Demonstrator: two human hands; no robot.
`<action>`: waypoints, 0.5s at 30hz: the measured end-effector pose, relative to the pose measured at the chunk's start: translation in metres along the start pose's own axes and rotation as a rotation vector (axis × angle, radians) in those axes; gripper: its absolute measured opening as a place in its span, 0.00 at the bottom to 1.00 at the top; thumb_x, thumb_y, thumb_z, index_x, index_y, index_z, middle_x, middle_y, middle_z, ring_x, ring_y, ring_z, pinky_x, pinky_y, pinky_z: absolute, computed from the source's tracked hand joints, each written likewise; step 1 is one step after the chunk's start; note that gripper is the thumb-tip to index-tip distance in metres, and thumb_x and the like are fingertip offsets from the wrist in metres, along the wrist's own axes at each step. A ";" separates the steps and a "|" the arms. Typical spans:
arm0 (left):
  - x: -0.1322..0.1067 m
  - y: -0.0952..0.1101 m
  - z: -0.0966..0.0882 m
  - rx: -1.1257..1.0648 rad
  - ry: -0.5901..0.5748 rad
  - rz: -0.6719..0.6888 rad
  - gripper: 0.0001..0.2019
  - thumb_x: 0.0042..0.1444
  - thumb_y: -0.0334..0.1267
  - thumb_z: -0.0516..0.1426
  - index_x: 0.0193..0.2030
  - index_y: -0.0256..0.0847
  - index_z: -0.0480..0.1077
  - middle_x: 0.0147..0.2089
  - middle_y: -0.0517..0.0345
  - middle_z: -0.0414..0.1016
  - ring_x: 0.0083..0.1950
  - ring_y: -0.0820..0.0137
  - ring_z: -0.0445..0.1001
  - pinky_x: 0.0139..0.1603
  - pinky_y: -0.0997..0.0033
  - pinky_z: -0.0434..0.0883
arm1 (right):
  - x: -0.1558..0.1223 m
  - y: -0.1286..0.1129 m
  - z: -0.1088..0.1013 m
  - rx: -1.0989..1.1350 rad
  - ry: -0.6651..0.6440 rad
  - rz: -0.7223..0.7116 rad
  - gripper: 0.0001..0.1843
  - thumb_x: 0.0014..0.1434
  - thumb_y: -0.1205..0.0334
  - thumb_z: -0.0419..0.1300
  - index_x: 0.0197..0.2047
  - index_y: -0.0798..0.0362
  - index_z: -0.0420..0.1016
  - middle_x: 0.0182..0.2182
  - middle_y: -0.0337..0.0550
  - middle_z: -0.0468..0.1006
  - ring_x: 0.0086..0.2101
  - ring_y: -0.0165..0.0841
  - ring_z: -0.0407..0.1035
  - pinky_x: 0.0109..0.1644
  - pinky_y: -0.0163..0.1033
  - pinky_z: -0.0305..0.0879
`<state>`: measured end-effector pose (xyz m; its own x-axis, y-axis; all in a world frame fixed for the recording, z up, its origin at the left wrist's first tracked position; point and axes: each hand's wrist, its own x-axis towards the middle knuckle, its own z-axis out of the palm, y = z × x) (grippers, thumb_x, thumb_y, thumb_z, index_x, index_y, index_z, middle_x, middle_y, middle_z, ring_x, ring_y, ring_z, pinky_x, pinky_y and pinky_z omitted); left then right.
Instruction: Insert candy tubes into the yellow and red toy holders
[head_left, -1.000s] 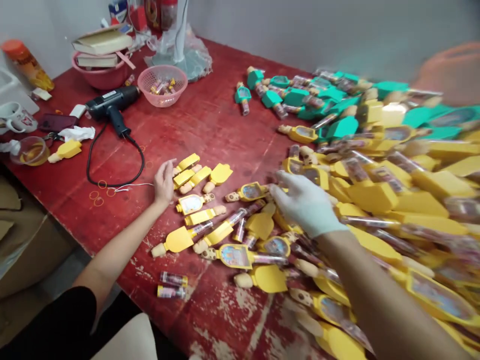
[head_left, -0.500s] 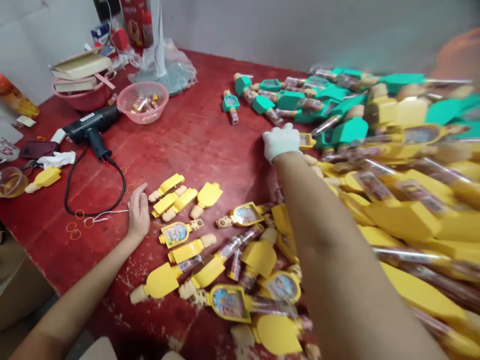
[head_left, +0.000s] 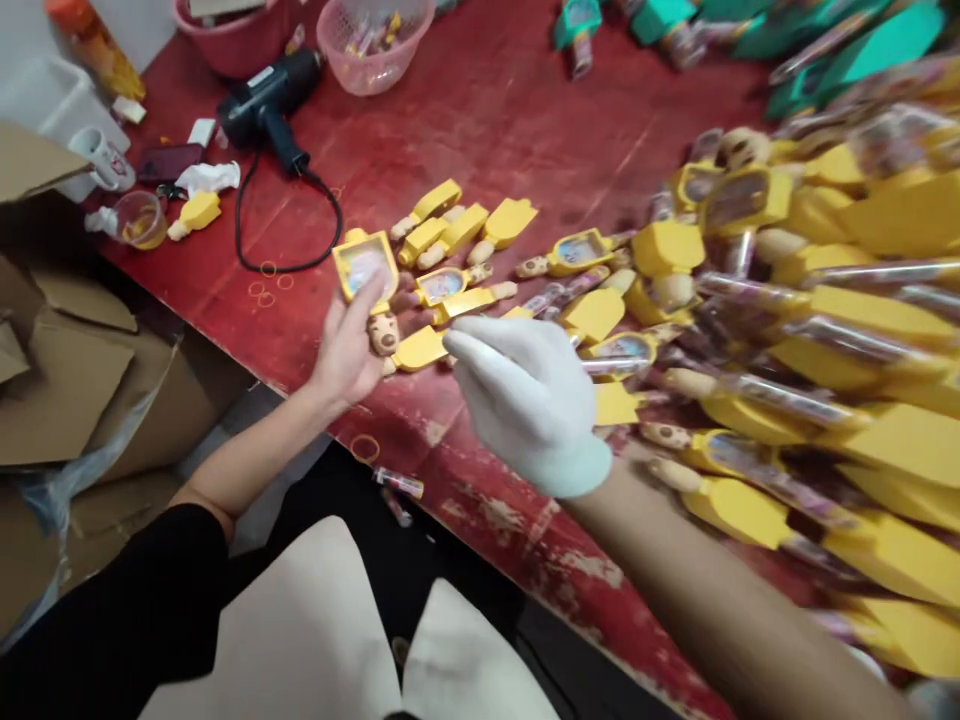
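My bare left hand (head_left: pixel 351 345) grips a yellow toy case (head_left: pixel 365 262) with a picture window and a brown spotted animal head. The thumb lies across its window. To the right of it, my right hand (head_left: pixel 529 395), in a white glove, has its fingers pressed together; whatever they may hold is hidden. Beneath and behind both hands lie several like yellow cases, among them a flat one (head_left: pixel 418 350) just right of the left hand. Clear tubes with printed wrapping (head_left: pixel 619 366) stick out of some of them.
A large heap of yellow cases (head_left: pixel 892 440) covers the table's right side, with green ones (head_left: pixel 877 60) behind. A black heat gun (head_left: pixel 274 105) with its cord, a pink basket (head_left: pixel 375 50) and rubber bands (head_left: pixel 266 290) lie left. Cardboard boxes (head_left: pixel 82 350) stand beside the red table (head_left: pixel 480 130).
The view has swung down and left. My right hand has come back from the far heap to beside my left hand, which now holds a yellow toy case up off the table.
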<state>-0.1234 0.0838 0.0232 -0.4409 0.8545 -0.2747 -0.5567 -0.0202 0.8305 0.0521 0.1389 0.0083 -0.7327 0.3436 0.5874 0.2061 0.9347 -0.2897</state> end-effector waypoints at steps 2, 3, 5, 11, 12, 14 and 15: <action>-0.007 -0.004 -0.029 0.032 0.108 0.096 0.18 0.61 0.45 0.63 0.55 0.43 0.66 0.49 0.56 0.80 0.45 0.70 0.82 0.50 0.66 0.80 | -0.028 -0.013 0.015 0.027 -0.051 0.209 0.14 0.70 0.66 0.52 0.53 0.51 0.77 0.47 0.50 0.81 0.46 0.39 0.75 0.52 0.46 0.72; -0.007 -0.008 -0.045 0.050 0.141 0.120 0.18 0.61 0.43 0.63 0.54 0.44 0.65 0.50 0.56 0.80 0.44 0.71 0.82 0.49 0.67 0.80 | -0.041 -0.018 0.022 0.051 -0.085 0.284 0.14 0.70 0.64 0.52 0.51 0.51 0.77 0.45 0.50 0.81 0.44 0.38 0.75 0.51 0.45 0.72; -0.005 -0.019 -0.073 0.086 0.192 0.111 0.17 0.61 0.42 0.63 0.52 0.43 0.65 0.49 0.56 0.80 0.43 0.71 0.82 0.46 0.69 0.80 | -0.066 -0.032 0.033 0.109 -0.165 0.374 0.13 0.70 0.61 0.52 0.49 0.52 0.77 0.43 0.49 0.81 0.44 0.38 0.74 0.51 0.43 0.72; -0.025 -0.061 -0.100 0.159 0.226 -0.021 0.14 0.60 0.43 0.62 0.49 0.41 0.67 0.45 0.57 0.80 0.43 0.70 0.82 0.38 0.76 0.79 | -0.129 -0.098 0.058 -0.034 -0.570 0.168 0.17 0.68 0.59 0.58 0.57 0.53 0.76 0.49 0.52 0.79 0.42 0.40 0.70 0.42 0.42 0.67; -0.030 -0.067 -0.099 0.159 0.210 -0.036 0.14 0.60 0.42 0.62 0.49 0.41 0.67 0.45 0.57 0.80 0.42 0.70 0.82 0.37 0.76 0.78 | -0.136 -0.105 0.061 -0.102 -0.588 0.149 0.17 0.68 0.63 0.57 0.58 0.52 0.76 0.50 0.52 0.79 0.41 0.39 0.70 0.41 0.42 0.66; -0.041 -0.076 -0.098 0.165 0.184 -0.064 0.14 0.59 0.41 0.61 0.49 0.41 0.67 0.45 0.57 0.80 0.40 0.70 0.82 0.34 0.76 0.77 | -0.149 -0.112 0.067 -0.191 -0.579 0.158 0.19 0.69 0.68 0.54 0.59 0.51 0.75 0.51 0.51 0.79 0.42 0.39 0.69 0.42 0.42 0.64; -0.046 -0.079 -0.098 0.174 0.175 -0.071 0.14 0.58 0.41 0.61 0.49 0.41 0.67 0.45 0.57 0.80 0.39 0.70 0.82 0.32 0.76 0.76 | -0.156 -0.115 0.068 -0.189 -0.573 0.166 0.18 0.70 0.68 0.52 0.58 0.50 0.76 0.50 0.51 0.79 0.42 0.39 0.69 0.42 0.42 0.64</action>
<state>-0.1283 -0.0050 -0.0771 -0.5282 0.7475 -0.4028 -0.4681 0.1394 0.8726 0.0983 -0.0286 -0.1011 -0.9017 0.4312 0.0318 0.4200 0.8910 -0.1724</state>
